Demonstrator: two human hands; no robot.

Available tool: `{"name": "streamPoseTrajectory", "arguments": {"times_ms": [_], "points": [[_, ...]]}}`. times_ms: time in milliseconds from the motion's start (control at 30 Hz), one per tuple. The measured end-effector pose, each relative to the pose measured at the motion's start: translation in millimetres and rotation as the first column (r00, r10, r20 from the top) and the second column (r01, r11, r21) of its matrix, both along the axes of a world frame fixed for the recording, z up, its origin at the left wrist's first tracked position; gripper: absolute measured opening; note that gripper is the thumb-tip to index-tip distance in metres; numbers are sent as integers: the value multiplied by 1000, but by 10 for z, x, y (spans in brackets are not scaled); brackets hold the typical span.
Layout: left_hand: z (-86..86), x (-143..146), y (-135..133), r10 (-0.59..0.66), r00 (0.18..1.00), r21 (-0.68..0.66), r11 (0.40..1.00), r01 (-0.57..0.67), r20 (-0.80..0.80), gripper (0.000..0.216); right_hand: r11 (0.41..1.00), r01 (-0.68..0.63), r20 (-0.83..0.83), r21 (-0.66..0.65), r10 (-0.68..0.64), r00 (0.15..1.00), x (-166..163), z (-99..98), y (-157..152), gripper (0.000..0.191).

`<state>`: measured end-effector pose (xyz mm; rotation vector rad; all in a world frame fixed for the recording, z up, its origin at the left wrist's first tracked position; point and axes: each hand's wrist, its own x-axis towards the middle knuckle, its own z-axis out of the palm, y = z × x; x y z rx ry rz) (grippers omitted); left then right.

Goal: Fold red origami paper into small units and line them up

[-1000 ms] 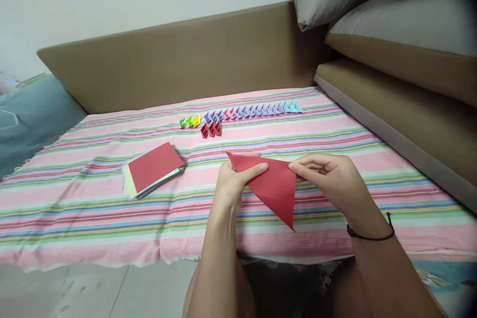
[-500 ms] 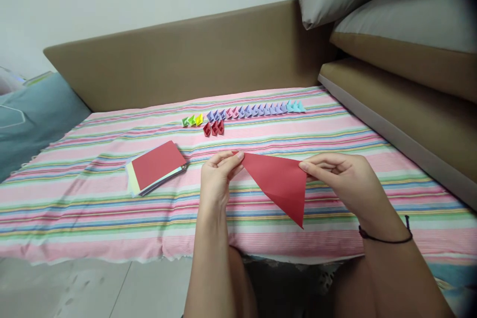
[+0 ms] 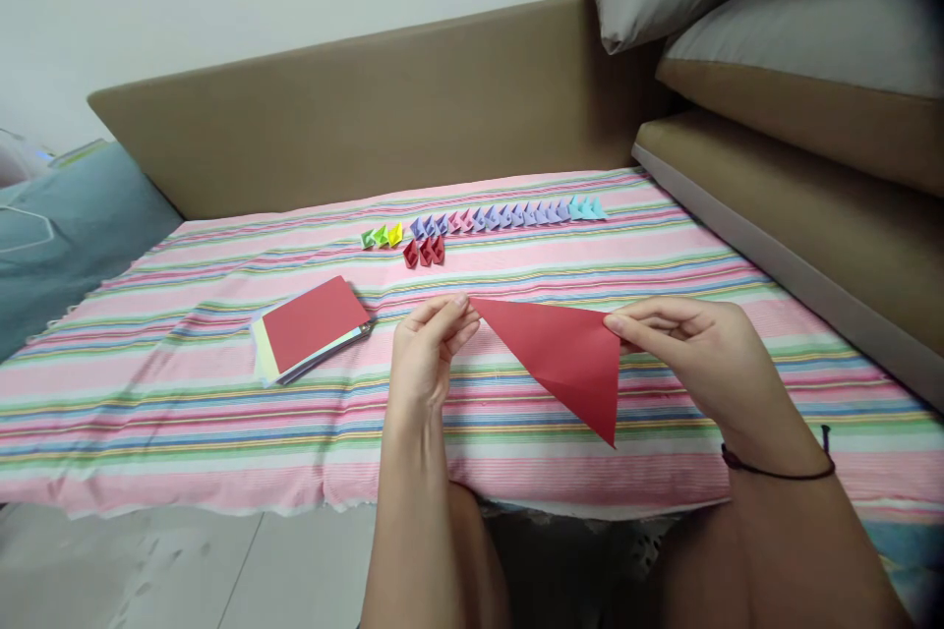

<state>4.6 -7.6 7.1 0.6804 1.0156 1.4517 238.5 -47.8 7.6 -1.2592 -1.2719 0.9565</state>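
Between my two hands hangs a red sheet of paper [image 3: 564, 349], folded into a triangle, with one point hanging down on the right. My left hand [image 3: 434, 339] is closed, its thumb and fingers at the triangle's left tip. The upper right corner is pinched by my right hand [image 3: 682, 344], which wears a dark cord bracelet [image 3: 782, 472] at the wrist. Beyond the hands, three small folded red paper pieces [image 3: 425, 253] stand in a short row on the striped cloth [image 3: 531, 482].
Left of my hands lies a stack of coloured paper [image 3: 317, 324], red on top. Farther back runs a row of purple, pink and blue folded pieces [image 3: 508, 216], beside green and yellow ones [image 3: 382, 236]. A brown backrest [image 3: 383, 108] and stacked cushions [image 3: 796, 157] border the cloth.
The red triangle and my right hand have shifted slightly right. My left hand has moved a little left, its fingers now farther out at the triangle's left tip.
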Motion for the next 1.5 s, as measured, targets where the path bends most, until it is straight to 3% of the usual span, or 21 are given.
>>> {"name": "streamPoseTrajectory", "arguments": {"times_ms": [133, 300, 400, 467, 533, 700, 833, 967, 1067, 1167, 1333, 1433, 1500], "points": [[24, -37, -4, 145, 988, 71, 988, -141, -56, 23, 999, 32, -32, 2, -32, 999, 55, -7, 3, 14], [-5, -12, -2, 177, 964, 140, 979, -150, -201, 33, 985, -76, -156, -154, 52, 986, 9, -97, 81, 19], [-85, -60, 48, 308, 837, 281, 940, -194, -452, 23, 928, -228, -271, -294, 147, 951, -41, -298, 187, 20], [-184, -96, 108, 300, 707, 344, 935, -85, -641, 13, 904, -245, -293, -351, 142, 945, -66, -464, 258, 19], [-320, -96, 170, 187, 602, 319, 940, 120, -776, 8, 888, -212, -260, -408, 109, 959, -81, -610, 310, 19], [-659, 34, 168, 79, 536, 303, 889, 344, -841, 11, 883, -197, -227, -425, 107, 968, -87, -762, 342, 19], [-769, 17, -16, 81, 471, 351, 778, 521, -878, 13, 882, -199, -219, -428, 112, 969, -73, -781, 339, 18], [-809, -125, -198, 249, 218, 328, 621, 712, -944, 27, 881, -197, -223, -431, 108, 969, -59, -844, 364, 20], [-826, -204, -263, 291, 22, 196, 586, 786, -956, 33, 874, -195, -232, -445, 98, 968, -54, -882, 385, 20], [-816, -234, -275, 296, -99, 93, 572, 815, -950, 37, 870, -194, -239, -454, 90, 967, -55, -881, 388, 19], [-769, -291, -233, 287, -159, 18, 529, 848, -945, 39, 869, -180, -240, -461, 73, 968, -60, -854, 379, 17], [-749, -332, -206, 240, -116, 25, 515, 857, -964, 37, 869, -176, -242, -463, 67, 968, -63, -853, 381, 17], [-741, -316, -199, 206, -68, 56, 542, 839, -976, 35, 868, -174, -246, -464, 63, 967, -64, -856, 385, 17]]}}
